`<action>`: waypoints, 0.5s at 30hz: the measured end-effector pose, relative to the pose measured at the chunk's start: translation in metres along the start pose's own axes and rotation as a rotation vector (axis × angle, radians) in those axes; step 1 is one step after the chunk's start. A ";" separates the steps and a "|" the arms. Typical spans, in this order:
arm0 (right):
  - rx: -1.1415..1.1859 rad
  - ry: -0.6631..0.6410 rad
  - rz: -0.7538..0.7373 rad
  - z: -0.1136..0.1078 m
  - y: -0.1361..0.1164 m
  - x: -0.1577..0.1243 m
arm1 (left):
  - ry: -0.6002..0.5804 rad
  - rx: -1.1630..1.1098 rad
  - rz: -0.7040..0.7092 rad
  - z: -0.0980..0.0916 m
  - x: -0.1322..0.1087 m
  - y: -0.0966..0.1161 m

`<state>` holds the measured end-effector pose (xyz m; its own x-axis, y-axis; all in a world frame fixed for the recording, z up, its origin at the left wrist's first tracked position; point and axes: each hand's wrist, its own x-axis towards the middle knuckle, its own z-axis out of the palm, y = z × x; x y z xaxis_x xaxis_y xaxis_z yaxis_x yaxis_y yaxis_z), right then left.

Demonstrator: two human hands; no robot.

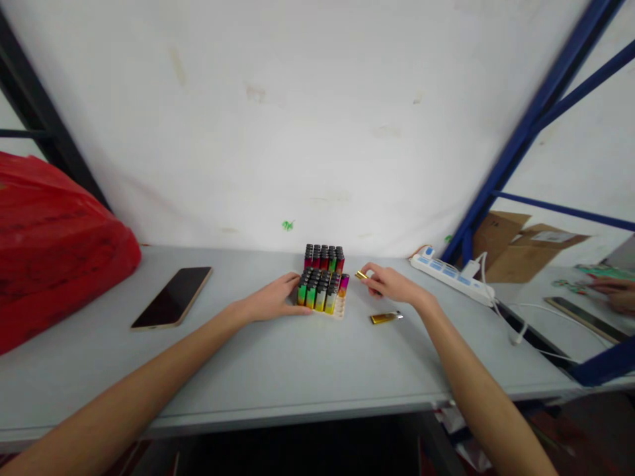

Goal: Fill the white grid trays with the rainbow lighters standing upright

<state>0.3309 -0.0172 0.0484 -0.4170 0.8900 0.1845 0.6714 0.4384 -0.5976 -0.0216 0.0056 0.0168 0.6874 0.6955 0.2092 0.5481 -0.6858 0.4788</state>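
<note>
Upright lighters [317, 291] with black tops and green, yellow and silvery bodies stand in rows in a pale tray [339, 308]. At the tray's front right some holes show, with a purple-orange lighter [344, 285] behind them. A second block of red and green lighters [324, 256] stands just behind. My left hand [275, 299] holds the tray's left side, thumb along the front, fingers towards the back. Right of the tray, my right hand [391, 283] pinches a gold lighter [361, 274] above the table. Another gold lighter [385, 318] with a silvery end lies below that hand.
A phone [173, 297] lies to the left, beside a red plastic bag [59, 238]. At the right are a white power strip [451, 278] with cables, a blue metal frame [516, 145] and a cardboard box [520, 248]. Another person's hand [615, 291] shows at the far right.
</note>
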 end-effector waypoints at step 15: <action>0.428 0.347 0.059 0.020 -0.007 0.022 | 0.008 0.003 0.000 0.000 0.000 -0.001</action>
<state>0.3048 -0.0031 0.0404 -0.1112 0.9322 0.3444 0.3479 0.3611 -0.8652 -0.0220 0.0058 0.0165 0.6838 0.6970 0.2158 0.5494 -0.6864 0.4765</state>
